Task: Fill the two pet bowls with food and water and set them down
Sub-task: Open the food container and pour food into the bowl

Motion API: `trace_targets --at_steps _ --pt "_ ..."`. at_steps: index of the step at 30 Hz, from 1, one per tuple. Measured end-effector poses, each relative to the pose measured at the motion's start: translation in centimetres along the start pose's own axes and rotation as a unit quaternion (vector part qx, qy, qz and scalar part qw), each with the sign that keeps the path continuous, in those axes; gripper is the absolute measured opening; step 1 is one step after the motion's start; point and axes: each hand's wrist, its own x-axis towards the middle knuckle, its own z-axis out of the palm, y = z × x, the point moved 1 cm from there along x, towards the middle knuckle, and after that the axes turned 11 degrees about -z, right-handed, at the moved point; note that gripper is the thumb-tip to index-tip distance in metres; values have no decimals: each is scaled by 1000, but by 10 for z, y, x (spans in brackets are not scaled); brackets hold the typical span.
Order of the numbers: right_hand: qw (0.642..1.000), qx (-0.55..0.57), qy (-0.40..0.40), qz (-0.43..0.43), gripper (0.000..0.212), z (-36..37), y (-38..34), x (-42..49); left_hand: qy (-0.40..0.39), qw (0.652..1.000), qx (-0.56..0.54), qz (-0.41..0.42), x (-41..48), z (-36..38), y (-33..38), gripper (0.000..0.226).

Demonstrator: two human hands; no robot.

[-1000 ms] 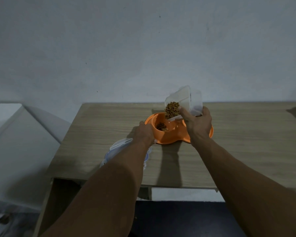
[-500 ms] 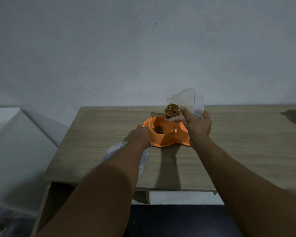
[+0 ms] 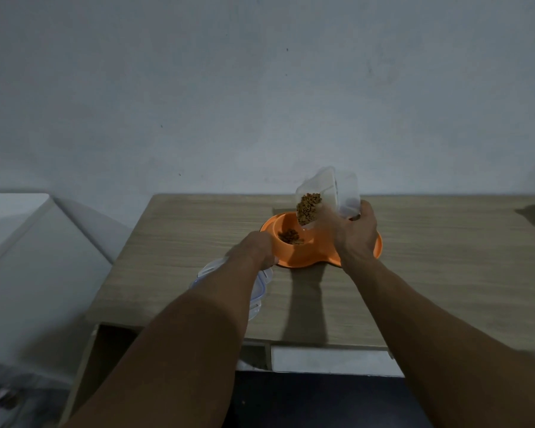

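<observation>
So far, kibble (image 3: pixel 291 236) is collecting in the orange double bowl's (image 3: pixel 294 257) nine-o'clock well on the surface (image 3: pixel 445 273); the right hand (image 3: pixel 354 234) is clamping the tilted clear container (image 3: pixel 328 196), the left hand (image 3: pixel 260 247) is gripping the rim. Water is looking not yet poured.

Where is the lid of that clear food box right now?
In the head view the clear lid lies flat on the wooden table, left of the orange double bowl, mostly hidden under the left forearm.
</observation>
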Motion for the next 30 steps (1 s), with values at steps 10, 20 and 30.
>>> trace_targets --at_steps 10,20,30 --pt "999 -13 -31 -26 45 5 2 -2 2 1000 24 -6 2 4 3 51" --pt "999 -17 -30 -40 44 5 3 -1 12 998 59 -1 2 4 4 50" --pt "1000 16 -3 21 43 3 4 5 0 998 69 2 1 4 5 43"
